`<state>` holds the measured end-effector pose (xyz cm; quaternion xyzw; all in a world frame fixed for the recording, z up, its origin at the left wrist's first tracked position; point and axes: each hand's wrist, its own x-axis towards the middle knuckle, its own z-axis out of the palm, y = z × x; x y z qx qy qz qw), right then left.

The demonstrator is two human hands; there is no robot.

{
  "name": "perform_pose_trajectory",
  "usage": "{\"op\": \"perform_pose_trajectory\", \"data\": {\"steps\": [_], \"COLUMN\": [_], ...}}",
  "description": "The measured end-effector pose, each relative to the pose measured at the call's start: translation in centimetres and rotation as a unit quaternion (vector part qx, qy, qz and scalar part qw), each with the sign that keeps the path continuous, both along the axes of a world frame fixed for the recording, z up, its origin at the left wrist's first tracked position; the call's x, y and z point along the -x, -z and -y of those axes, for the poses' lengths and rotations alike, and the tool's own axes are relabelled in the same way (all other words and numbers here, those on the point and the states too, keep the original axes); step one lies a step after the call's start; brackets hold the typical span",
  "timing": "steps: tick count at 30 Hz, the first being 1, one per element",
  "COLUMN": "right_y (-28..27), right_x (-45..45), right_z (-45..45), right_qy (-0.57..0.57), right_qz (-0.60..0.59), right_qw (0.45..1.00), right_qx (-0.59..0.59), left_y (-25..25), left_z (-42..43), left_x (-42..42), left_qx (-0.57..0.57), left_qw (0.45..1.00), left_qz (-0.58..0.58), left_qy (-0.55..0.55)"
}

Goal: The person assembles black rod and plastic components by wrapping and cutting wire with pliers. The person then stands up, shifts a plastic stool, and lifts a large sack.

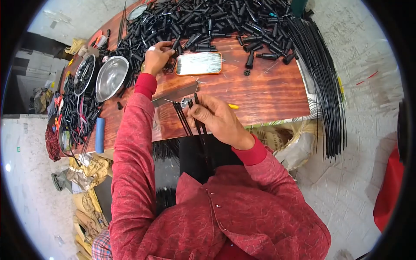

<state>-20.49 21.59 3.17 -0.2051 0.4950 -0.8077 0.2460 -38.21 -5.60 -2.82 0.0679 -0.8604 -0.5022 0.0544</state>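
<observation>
My right hand [219, 119] is closed round several thin black umbrella ribs [182, 119], which hang down toward my lap. A fine, pale wire [171, 101] crosses their upper ends. My left hand [158, 58] reaches to the near edge of a heap of black tubular plastic parts [190, 21], which look like umbrella runners. Its thumb and fingers come together beside one of these parts; whether they grip it cannot be made out. Just right of that hand lies a shallow tray [198, 73] with an orange rim, filled with fine silvery wire pieces.
Left on the wooden table [268, 93] are a metal bowl [112, 78], another bowl [85, 74] of small black parts and a blue cylinder [100, 135]. A flat metal strip [177, 93] lies before me. Long black ribs [323, 86] droop over the right edge.
</observation>
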Motion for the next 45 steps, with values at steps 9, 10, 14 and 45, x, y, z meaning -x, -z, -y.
{"op": "perform_pose_trajectory", "data": {"steps": [9,10,14,45], "right_y": [-0.9,-0.5,1.4,-1.3], "right_x": [-0.1,-0.1,0.0,-1.9], "right_z": [-0.2,-0.1,0.4,-3.6], "right_qy": [-0.008,0.000,0.036,0.032], "right_qz": [0.032,0.010,-0.057,0.000], "right_qw": [0.999,1.000,0.998,0.999], "right_qx": [-0.021,-0.009,-0.010,0.029], "left_y": [-1.8,-0.2,0.6,-6.6], "left_z": [-1.1,-0.1,0.4,-15.5], "left_x": [-1.2,-0.3,0.1,-9.6], "left_qx": [0.053,0.006,0.000,-0.489], "left_qw": [0.998,1.000,1.000,0.840], "left_qz": [0.005,0.003,-0.012,0.165], "left_qy": [0.023,0.026,0.020,0.167]}}
